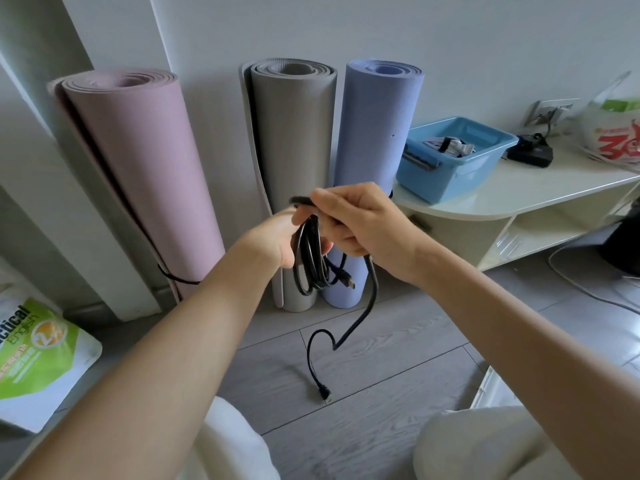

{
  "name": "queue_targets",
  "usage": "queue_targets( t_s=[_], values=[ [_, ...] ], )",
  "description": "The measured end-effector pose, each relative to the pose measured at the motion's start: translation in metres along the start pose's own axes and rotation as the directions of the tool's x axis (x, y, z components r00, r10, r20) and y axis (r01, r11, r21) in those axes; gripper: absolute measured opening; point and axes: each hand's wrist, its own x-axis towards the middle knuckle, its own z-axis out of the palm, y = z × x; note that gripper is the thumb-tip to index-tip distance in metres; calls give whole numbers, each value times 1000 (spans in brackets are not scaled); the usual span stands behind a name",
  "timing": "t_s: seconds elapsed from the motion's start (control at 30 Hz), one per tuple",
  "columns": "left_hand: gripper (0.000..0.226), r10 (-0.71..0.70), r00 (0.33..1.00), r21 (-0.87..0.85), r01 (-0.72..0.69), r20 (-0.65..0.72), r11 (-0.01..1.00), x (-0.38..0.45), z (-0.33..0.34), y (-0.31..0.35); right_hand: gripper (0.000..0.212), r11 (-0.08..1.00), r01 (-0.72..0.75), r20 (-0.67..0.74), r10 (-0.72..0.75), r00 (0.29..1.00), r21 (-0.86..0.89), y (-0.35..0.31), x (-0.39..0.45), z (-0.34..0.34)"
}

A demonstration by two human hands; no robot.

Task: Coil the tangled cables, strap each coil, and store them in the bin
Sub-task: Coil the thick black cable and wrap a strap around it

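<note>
cable [310,261] coils hang in left hand [277,240] grip | right hand [360,220] grip pinches top, tail dangling

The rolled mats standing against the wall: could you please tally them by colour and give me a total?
Pink mat: 1
Grey mat: 1
Blue mat: 1
Total: 3 rolled mats, all upright against the wall.
</note>
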Motion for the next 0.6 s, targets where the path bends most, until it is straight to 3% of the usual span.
queue_targets(
  t_s=[0.13, 0.27, 0.37, 0.47, 0.6],
  values=[
    [33, -71, 997, -165, 67, -20, 984, 2, -6, 4, 36, 981, -95, -123, 117, 986, 168, 10, 7, -22],
    [35, -68, 996, -109, 74, 57, 991, 1, -2, 0, 37, 975, -140, -194, 174, 966, 174, 22, 9, -31],
    [49, -76, 985, -32, 82, 153, 996, -1, 3, -4, 36, 977, -136, -152, 162, 975, 167, 23, 11, -27],
    [49, -125, 960, -67, 145, 249, 987, -8, 9, -5, 35, 980, -123, -120, 142, 983, 158, 21, 12, -26],
    [34, -66, 983, -270, 112, 172, 956, -4, 7, 2, 35, 977, -111, -22, 117, 993, 180, 17, 10, -24]
  ],
)
